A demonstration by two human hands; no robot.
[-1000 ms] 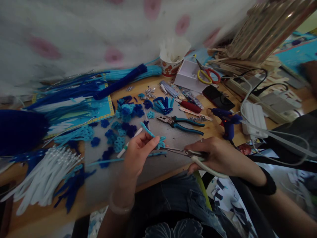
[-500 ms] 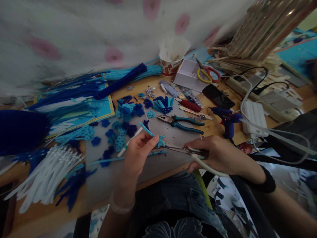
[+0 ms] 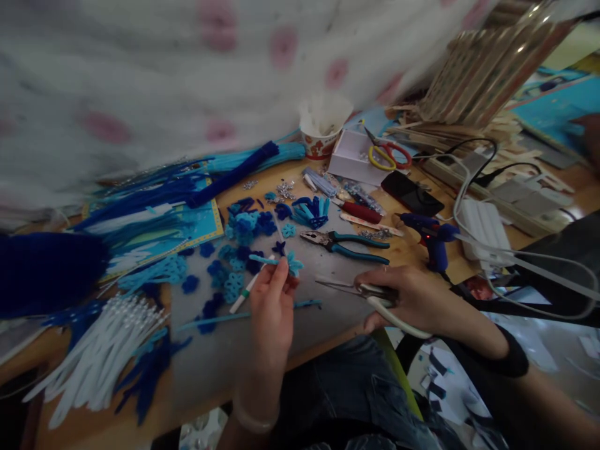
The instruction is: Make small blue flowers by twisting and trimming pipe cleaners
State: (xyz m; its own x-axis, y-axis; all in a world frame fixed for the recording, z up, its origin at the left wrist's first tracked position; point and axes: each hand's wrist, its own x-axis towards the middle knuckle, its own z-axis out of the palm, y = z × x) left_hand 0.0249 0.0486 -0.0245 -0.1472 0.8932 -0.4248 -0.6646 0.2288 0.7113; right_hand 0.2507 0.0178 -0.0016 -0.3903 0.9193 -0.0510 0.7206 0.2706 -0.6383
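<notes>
So the light blue fuzzy flower (image 3: 295,264) is up in the left hand (image 3: 274,299), over the middle of the grey mat (image 3: 225,359), thumb and fingers pinching it at the stem side with the petals poking out right. The right hand (image 3: 402,294) is wrapped round the pale-handled scissors (image 3: 397,320), blades aimed left at the flower but not touching it; they look near enough together, though I can't tell if there's a sliver of gap. My two cents for shaping or trimming with these: pinch right behind the petals so the fuzzy stuff can't twist, use just the tips, go in small bites, and keep that left thumb out of the blade line. Probably worth sliding the loose light blue strip (image 3: 215,321) and the white pen (image 3: 237,303) away from under there too. As for brands, sorry, not much luck: the paper cup (image 3: 320,147) at the far side has a red-orange print, but I can't read any words on it. No maker's name I can make out on the pliers (image 3: 329,240), the blue glue gun (image 3: 438,253) with its little red light, or the dark phone (image 3: 412,194) to the right.
</notes>
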